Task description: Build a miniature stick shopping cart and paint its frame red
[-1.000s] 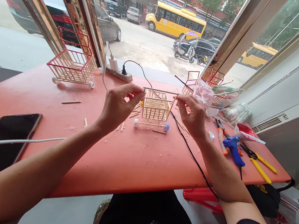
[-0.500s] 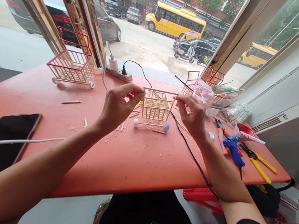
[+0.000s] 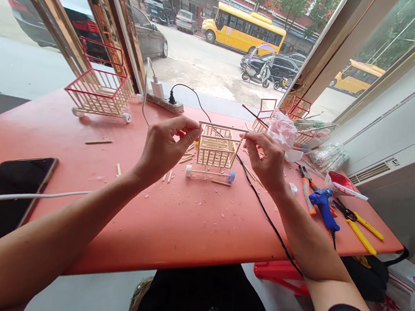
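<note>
- Salmon-pink tabletop (image 3: 185,236), littered with crumbs and stick offcuts (image 3: 187,158), sits before big windows that look onto a street with a yellow bus (image 3: 245,29).
- Between the two hands, near the table's middle, is a small stick cart (image 3: 215,158), upright and apparently resting on its wheels.
- The person's left hand (image 3: 168,139) has thumb and fingers pinched at the left upper corner of its frame; the right hand (image 3: 268,156) pinches the right upper corner. Whether they grip the top bar (image 3: 223,126) or the side sticks beneath, one cannot tell.
- To hold this well, a light, even pinch at both corners seems best, with the bar level and square to the basket; pressing or twisting could probably spring a thin joint.
- The cart is bare pale wood: slatted sides, a slatted floor, one white wheel (image 3: 189,171) and one bluish wheel (image 3: 232,176) in view.
- A red-trimmed cart (image 3: 99,91) at the far left offers a shape to compare against.
</note>
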A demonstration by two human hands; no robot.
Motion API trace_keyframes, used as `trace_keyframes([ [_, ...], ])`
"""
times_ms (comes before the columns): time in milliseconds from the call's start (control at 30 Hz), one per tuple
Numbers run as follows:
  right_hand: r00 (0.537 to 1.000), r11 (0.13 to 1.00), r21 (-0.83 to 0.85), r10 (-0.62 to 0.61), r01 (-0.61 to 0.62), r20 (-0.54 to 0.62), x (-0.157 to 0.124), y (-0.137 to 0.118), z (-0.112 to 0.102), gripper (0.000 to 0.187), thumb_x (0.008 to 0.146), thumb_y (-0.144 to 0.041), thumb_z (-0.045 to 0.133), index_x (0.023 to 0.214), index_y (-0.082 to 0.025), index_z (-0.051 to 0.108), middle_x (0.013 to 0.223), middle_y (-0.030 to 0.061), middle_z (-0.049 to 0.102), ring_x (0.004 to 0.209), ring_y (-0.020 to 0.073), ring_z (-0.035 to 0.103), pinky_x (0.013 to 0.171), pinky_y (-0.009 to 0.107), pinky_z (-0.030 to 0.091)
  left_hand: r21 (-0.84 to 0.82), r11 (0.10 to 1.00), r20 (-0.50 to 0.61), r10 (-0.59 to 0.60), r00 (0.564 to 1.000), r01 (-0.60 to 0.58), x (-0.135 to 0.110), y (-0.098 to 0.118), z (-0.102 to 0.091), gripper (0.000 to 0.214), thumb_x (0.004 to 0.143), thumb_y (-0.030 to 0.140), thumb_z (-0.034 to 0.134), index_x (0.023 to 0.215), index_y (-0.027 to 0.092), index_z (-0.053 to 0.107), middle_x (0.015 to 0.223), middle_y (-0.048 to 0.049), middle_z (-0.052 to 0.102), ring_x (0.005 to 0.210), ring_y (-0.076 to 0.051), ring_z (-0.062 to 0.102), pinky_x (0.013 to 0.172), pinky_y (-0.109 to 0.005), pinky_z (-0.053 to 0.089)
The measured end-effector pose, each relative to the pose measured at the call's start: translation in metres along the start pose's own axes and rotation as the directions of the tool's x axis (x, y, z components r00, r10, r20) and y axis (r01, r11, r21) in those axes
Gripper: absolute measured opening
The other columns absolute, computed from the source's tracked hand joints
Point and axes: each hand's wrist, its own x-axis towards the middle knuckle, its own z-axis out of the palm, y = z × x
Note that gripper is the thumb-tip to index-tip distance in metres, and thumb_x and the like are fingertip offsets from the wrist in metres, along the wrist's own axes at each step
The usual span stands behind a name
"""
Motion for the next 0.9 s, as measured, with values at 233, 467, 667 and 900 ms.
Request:
trace_keyframes([
  [233, 1.000, 1.000, 0.007, -0.007, 0.007, -0.001, 0.0003, 0.0005, 0.0008, 0.016, 0.109, -0.027, 0.062, 0.109, -0.025, 0.078, 0.110, 0.0051, 0.084, 0.098, 0.0203, 0.078, 0.089, 0.040, 0.063, -0.015, 1.000, 0.008, -0.005, 1.000, 0.005, -0.0001, -0.0002, 0.0001, 0.015, 0.096, 0.035, 0.067, 0.089, 0.025, 0.077, 0.089, -0.0023, 0.082, 0.083, -0.019, 0.076, 0.081, -0.036, 0.064],
  [467, 1.000, 1.000, 0.009, 0.001, -0.001, 0.007, 0.0004, 0.0002, 0.0009, 0.016, 0.109, -0.027, 0.062, 0.109, -0.026, 0.078, 0.109, 0.0044, 0.084, 0.093, 0.0195, 0.077, 0.088, 0.040, 0.063, -0.030, 1.000, 0.008, -0.007, 1.000, 0.007, 0.0001, 0.0007, 0.0005, 0.015, 0.095, 0.035, 0.067, 0.087, 0.026, 0.076, 0.087, -0.0023, 0.082, 0.081, -0.019, 0.076, 0.080, -0.038, 0.063],
  [667, 1.000, 1.000, -0.004, 0.004, -0.004, 0.012, 0.0004, -0.0006, 0.0006, 0.016, 0.109, -0.028, 0.061, 0.108, -0.025, 0.077, 0.109, 0.0045, 0.084, 0.092, 0.0194, 0.076, 0.087, 0.040, 0.062, -0.022, 1.000, 0.009, -0.008, 1.000, 0.008, 0.0007, 0.0010, 0.0004, 0.016, 0.095, 0.036, 0.067, 0.086, 0.026, 0.076, 0.085, -0.0020, 0.082, 0.079, -0.019, 0.075, 0.079, -0.037, 0.063],
  [900, 1.000, 1.000, -0.008, -0.015, 0.015, 0.002, 0.0006, -0.0004, 0.0008, 0.016, 0.109, -0.027, 0.062, 0.108, -0.025, 0.077, 0.107, 0.0042, 0.084, 0.090, 0.0188, 0.076, 0.085, 0.039, 0.062, -0.017, 1.000, -0.003, -0.008, 1.000, 0.008, -0.0001, 0.0001, 0.0002, 0.015, 0.095, 0.035, 0.068, 0.089, 0.026, 0.079, 0.088, -0.0021, 0.084, 0.081, -0.019, 0.076, 0.081, -0.038, 0.063],
])
